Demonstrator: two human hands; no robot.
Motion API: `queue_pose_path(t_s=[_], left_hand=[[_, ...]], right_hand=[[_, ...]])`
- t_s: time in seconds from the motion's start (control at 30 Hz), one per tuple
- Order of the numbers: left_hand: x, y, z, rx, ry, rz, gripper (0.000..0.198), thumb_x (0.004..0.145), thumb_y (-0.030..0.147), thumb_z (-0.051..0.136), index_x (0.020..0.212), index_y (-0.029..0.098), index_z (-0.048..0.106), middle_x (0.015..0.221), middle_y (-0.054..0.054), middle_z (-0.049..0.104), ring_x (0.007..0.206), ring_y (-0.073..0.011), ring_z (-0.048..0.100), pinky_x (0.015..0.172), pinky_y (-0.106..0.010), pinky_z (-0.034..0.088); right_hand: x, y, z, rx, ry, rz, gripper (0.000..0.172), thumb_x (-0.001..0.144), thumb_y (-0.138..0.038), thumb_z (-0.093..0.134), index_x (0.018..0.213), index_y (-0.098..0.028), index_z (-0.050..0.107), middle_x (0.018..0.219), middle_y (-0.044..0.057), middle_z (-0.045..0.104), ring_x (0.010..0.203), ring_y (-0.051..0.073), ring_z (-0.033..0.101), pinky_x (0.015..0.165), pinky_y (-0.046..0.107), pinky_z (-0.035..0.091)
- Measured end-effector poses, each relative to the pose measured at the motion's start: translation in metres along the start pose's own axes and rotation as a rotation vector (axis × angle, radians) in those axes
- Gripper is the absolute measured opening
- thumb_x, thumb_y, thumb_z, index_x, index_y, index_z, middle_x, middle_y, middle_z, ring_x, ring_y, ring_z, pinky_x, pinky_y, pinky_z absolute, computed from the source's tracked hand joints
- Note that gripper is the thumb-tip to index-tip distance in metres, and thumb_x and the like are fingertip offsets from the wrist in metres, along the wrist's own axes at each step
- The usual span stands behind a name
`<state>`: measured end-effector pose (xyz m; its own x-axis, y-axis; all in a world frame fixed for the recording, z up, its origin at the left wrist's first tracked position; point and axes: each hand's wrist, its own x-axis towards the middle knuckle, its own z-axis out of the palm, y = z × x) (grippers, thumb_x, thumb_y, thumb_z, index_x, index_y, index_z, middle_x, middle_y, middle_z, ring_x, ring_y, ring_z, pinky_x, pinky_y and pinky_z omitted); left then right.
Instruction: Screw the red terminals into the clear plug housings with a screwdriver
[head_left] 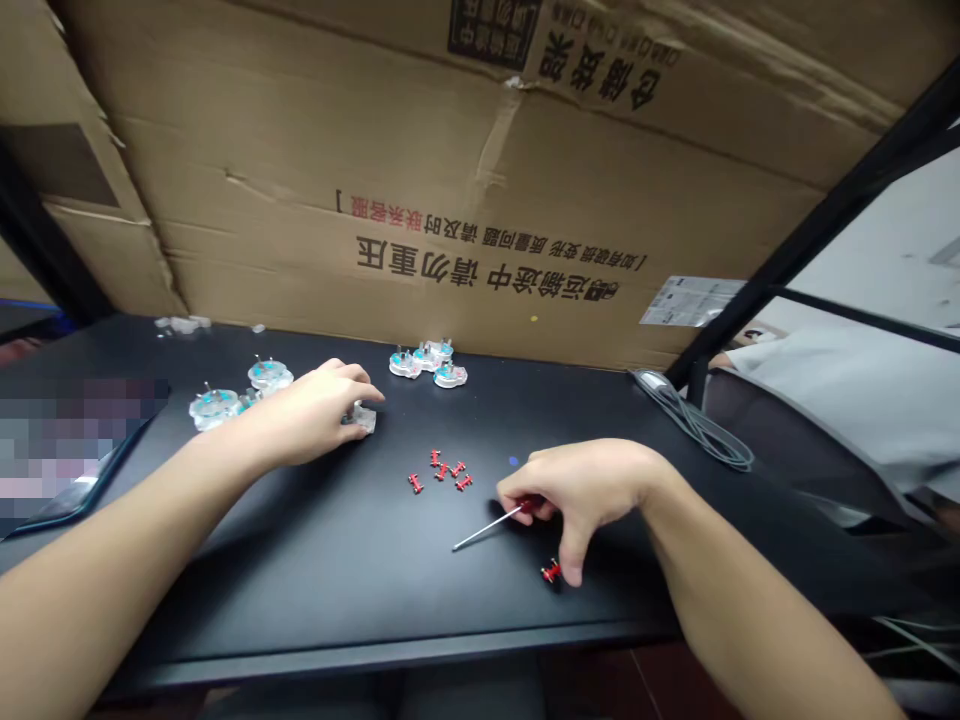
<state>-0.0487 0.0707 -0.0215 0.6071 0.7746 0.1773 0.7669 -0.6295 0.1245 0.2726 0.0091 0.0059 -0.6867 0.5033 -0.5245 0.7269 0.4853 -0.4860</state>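
The thin screwdriver is pinched in the right hand, and one finger of that hand touches a red piece. The left hand closes over a clear part. Between the hands lie small red pieces. More clear parts stand near the cardboard wall. The black table is bare toward its front edge.

On table, clips mid; at their 12 o'clock, parts; at 9, left hand on part; at 3, right hand on screwdriver, cable beyond.
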Motion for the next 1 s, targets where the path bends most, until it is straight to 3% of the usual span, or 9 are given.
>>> queue_pose_path(t_s=[0.13, 0.37, 0.53, 0.67, 0.73, 1.0], left_hand=[[0.001, -0.001, -0.001, 0.046, 0.035, 0.013, 0.038, 0.082, 0.028, 0.058, 0.115, 0.02, 0.074, 0.116, -0.013, 0.067, 0.11, -0.0339, 0.058, 0.094, -0.047, 0.05], [0.02, 0.013, -0.001, 0.052, 0.205, 0.015, 0.039, 0.094, 0.034, 0.05, 0.127, 0.018, 0.064, 0.127, -0.014, 0.061, 0.119, -0.0307, 0.055, 0.105, -0.047, 0.046], [0.063, 0.035, 0.011, 0.111, 0.154, 0.101, 0.044, 0.092, 0.019, 0.051, 0.136, 0.014, 0.057, 0.134, -0.016, 0.06, 0.121, -0.0308, 0.056, 0.105, -0.045, 0.046], [0.097, 0.05, 0.025, 0.178, 0.134, 0.135, 0.041, 0.096, 0.03, 0.057, 0.133, 0.012, 0.057, 0.137, -0.018, 0.057, 0.124, -0.0319, 0.054, 0.103, -0.049, 0.047], [0.108, 0.054, 0.028, 0.214, 0.105, 0.132, 0.037, 0.095, 0.035, 0.061, 0.127, 0.017, 0.059, 0.133, -0.012, 0.059, 0.117, -0.0277, 0.06, 0.098, -0.051, 0.051], [0.107, 0.05, 0.021, 0.157, -0.043, 0.121, 0.034, 0.096, 0.033, 0.061, 0.126, 0.016, 0.059, 0.127, -0.011, 0.062, 0.107, -0.0243, 0.064, 0.09, -0.046, 0.057]], right_hand=[[0.013, -0.002, 0.002, -0.007, 0.096, 0.041, 0.046, 0.057, -0.038, 0.09, 0.074, -0.022, 0.049, 0.069, -0.007, 0.05, 0.06, 0.01, 0.041, 0.051, 0.023, 0.026], [0.018, 0.008, -0.006, 0.108, 0.547, -0.048, 0.038, 0.082, -0.048, 0.068, 0.07, -0.02, 0.045, 0.065, -0.007, 0.043, 0.06, 0.009, 0.034, 0.056, 0.024, 0.029], [0.023, 0.023, -0.007, 0.04, 0.674, 0.016, 0.031, 0.088, -0.045, 0.059, 0.073, -0.02, 0.05, 0.066, -0.005, 0.052, 0.061, 0.011, 0.042, 0.06, 0.025, 0.033], [0.027, 0.029, -0.006, 0.03, 0.711, 0.014, 0.033, 0.095, -0.047, 0.049, 0.076, -0.02, 0.054, 0.068, -0.004, 0.055, 0.062, 0.012, 0.046, 0.061, 0.025, 0.035], [0.028, 0.029, -0.005, 0.021, 0.737, 0.002, 0.035, 0.098, -0.044, 0.042, 0.077, -0.02, 0.056, 0.068, -0.003, 0.056, 0.062, 0.012, 0.046, 0.063, 0.026, 0.036], [0.029, 0.024, -0.004, 0.009, 0.919, 0.022, 0.035, 0.094, -0.043, 0.051, 0.076, -0.018, 0.069, 0.065, -0.001, 0.06, 0.06, 0.013, 0.046, 0.061, 0.027, 0.035]])
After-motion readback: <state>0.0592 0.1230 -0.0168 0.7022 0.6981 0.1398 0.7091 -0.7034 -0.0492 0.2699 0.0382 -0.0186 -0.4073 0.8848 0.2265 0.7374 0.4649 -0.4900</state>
